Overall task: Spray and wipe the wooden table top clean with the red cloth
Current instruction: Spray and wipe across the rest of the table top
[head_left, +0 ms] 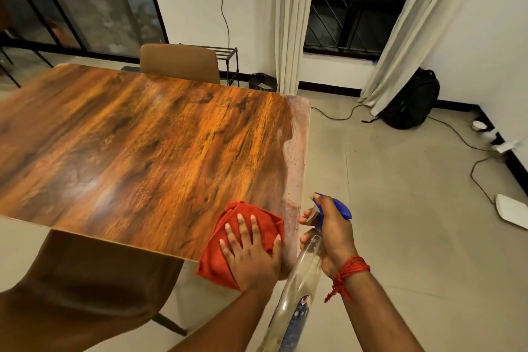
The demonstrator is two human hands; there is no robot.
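The left hand [253, 251] lies flat, fingers spread, on the red cloth [243, 237] at the wooden table's [143, 146] near right corner. Just right, the right hand [333, 234] grips a clear spray bottle [300, 288].

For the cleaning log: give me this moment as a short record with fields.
left hand: flat on the cloth, fingers spread
cloth: red, bunched, on the table's near right corner, partly over the edge
right hand: wrapped around the bottle neck, beside the table's right edge
bottle: clear, blue trigger head
table: glossy wood grain; dull, hazy strip along the right edge
chairs: one at far side, one at near side
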